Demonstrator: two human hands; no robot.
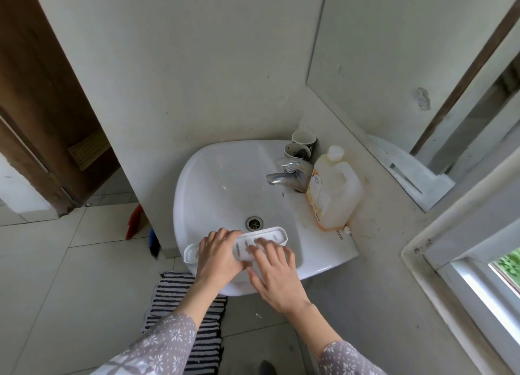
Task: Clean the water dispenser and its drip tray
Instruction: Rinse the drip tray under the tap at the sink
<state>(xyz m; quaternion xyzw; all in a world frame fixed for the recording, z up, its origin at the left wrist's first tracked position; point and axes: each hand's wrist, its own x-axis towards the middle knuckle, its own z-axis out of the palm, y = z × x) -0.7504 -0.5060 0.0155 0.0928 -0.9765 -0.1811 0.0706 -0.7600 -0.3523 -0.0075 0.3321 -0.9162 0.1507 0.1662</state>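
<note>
The white slotted drip tray (270,234) lies across the near part of a white sink basin (213,183), just in front of the drain (254,223). My left hand (218,255) grips the tray around its middle, fingers curled over the far edge. My right hand (274,267) lies on top of the tray with straight fingers pressing on the slotted surface. No water runs from the chrome tap (287,174). The water dispenser itself is not in view.
A translucent jug of yellowish liquid soap (334,189) stands on the sink's right rim, with two paper cups (301,146) behind the tap. A mirror (408,65) and window frame (464,248) are to the right. A striped mat (194,324) lies on the tiled floor; a brush (138,222) leans left of the sink.
</note>
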